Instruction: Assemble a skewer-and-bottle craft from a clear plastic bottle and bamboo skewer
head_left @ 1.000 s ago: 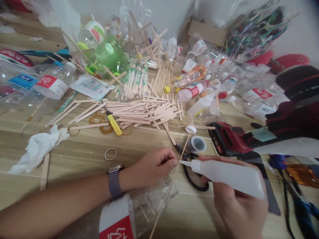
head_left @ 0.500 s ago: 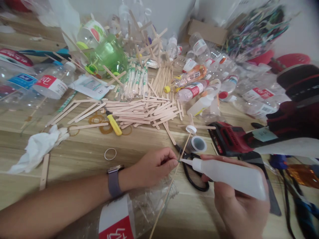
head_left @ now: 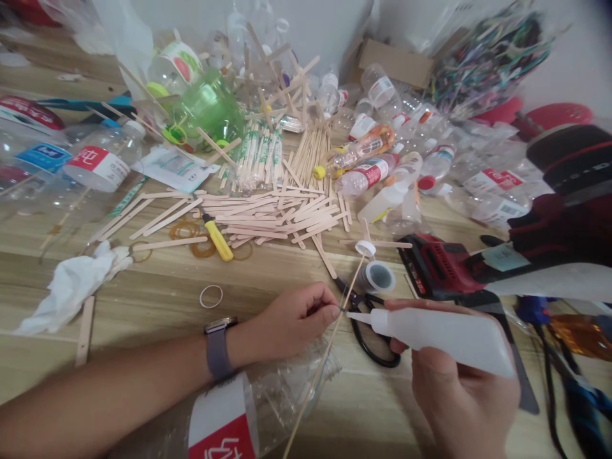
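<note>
On my left wrist, left of centre in the lower half of the frame, I wear a watch (head_left: 219, 339) on a wide, flat, smooth-looking band (head_left: 219, 356) of muted greyish purple. Its case (head_left: 221, 324) is slim with a shiny metallic edge, too nearly side-on for me to read the face. My left forearm (head_left: 119, 390), at lower left, is bare, as is my left hand (head_left: 291, 324) near the centre. My right hand (head_left: 461, 398), at lower right, is ungloved, some fingers hidden.

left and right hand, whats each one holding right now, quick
Left hand: pinched closed beside the thin stick; exactly what it grips cannot be told.
Right hand: closed, holding the white squeeze bottle.
</note>
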Demonstrator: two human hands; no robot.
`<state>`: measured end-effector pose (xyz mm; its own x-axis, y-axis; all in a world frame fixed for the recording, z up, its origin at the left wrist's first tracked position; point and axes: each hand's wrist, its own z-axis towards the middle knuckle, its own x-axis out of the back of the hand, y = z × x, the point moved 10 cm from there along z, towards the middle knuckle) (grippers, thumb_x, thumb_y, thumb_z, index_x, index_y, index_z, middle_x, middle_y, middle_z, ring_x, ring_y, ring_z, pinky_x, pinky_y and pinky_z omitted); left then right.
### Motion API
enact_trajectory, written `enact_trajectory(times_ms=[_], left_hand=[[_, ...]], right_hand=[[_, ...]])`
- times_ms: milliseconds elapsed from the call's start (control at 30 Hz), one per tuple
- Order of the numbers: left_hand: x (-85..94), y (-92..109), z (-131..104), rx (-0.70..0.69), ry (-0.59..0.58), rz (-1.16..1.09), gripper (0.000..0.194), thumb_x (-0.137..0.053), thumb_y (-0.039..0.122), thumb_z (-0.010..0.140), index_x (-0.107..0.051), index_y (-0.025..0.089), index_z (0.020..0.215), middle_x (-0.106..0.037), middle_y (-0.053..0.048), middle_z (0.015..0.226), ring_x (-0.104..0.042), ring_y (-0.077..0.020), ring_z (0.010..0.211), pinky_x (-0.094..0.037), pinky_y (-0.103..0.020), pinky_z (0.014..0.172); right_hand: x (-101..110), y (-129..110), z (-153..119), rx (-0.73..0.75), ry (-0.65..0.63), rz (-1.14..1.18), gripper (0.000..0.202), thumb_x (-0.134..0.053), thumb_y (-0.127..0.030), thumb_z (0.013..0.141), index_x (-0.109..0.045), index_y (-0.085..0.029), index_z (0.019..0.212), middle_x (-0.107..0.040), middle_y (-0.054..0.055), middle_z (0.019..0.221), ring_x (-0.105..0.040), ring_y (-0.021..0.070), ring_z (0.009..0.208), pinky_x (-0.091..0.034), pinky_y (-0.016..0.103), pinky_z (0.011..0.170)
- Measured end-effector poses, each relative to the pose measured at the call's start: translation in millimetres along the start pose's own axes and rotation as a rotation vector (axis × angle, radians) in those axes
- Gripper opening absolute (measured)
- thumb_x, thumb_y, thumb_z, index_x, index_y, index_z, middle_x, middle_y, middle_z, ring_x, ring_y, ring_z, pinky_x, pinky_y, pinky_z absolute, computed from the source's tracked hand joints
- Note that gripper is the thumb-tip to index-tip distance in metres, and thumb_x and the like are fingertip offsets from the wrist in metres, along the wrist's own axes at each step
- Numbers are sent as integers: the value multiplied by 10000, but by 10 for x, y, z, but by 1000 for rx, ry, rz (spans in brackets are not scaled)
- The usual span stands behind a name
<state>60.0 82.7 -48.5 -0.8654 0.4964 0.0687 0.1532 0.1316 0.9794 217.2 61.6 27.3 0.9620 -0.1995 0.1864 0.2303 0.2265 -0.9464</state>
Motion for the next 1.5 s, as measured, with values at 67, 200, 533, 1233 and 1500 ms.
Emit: enact_trajectory(times_ms=[67,200,533,1233,1500], left_hand=[[1,-2,1,0,2,-5,162,-457,299,892,-486,189,776,-424,61,634,-376,-97,583,-305,-216,528],[1,-10,1,0,4,-4,170,-465,307,888,-480,189,767,-405,66,617,-356,-94,565,-291,-215,518],[0,1,-3,-17,6,-21,170,-467,310,887,-479,190,768,-400,70,616,-346,-90,554,-287,-217,518],[-28,4,-16,-42,-18,-145,136,-517,228,833,-467,179,716,-401,70,610,-334,-77,556,-266,-210,505],[-55,33,-1,-84,-33,-118,105,-496,212,835,-504,174,737,-413,62,618,-351,-89,571,-288,-226,530]], right_hand=[[-15,16,11,-6,-19,-25,322,-743,-437,756,-613,-249,982,-760,72,871,-718,254,725,-542,305,490],[-19,88,25,-32,-38,-20,316,-724,-428,773,-624,-226,995,-749,80,897,-653,193,572,-537,294,470],[-44,177,19,-115,-53,113,268,-722,-379,779,-644,-208,970,-736,77,883,-616,166,541,-542,289,482],[-191,284,119,-248,-21,538,272,-741,-408,765,-662,-236,961,-737,15,828,-715,158,668,-594,238,615],[-728,140,48,-591,-388,633,256,-723,-345,775,-663,-228,994,-742,44,927,-696,177,861,-555,254,739]])
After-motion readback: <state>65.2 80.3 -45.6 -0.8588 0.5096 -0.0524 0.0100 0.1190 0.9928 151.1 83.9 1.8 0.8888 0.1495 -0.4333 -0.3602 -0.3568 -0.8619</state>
